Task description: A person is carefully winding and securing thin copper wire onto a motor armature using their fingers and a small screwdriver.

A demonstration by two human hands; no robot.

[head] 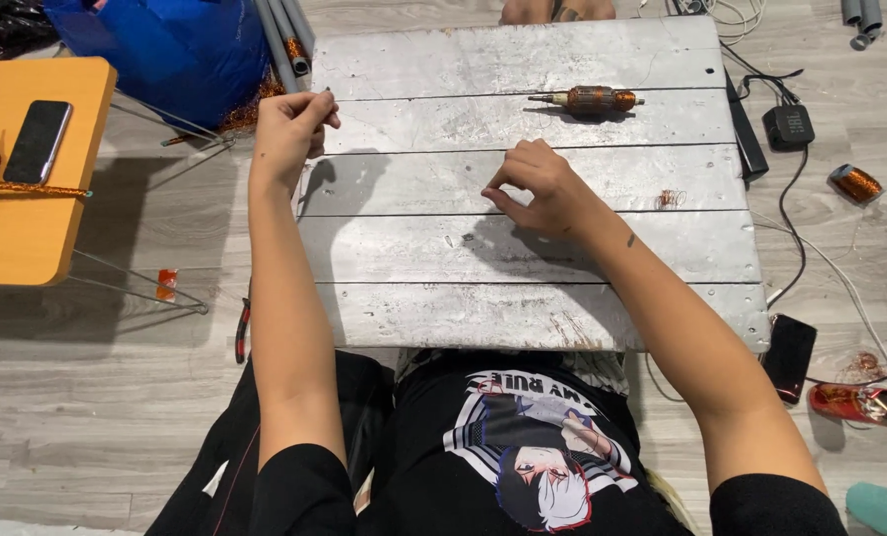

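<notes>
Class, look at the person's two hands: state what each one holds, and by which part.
Both the left hand and right hand have fingertips pinched; anything between them is too thin to make out.

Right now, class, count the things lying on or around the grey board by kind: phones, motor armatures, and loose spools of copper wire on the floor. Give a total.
Phones: 2 – one on the orange table, one on the floor by the board
Motor armatures: 1 – on the grey board
Copper wire spools on the floor: 1
Total: 4
</notes>
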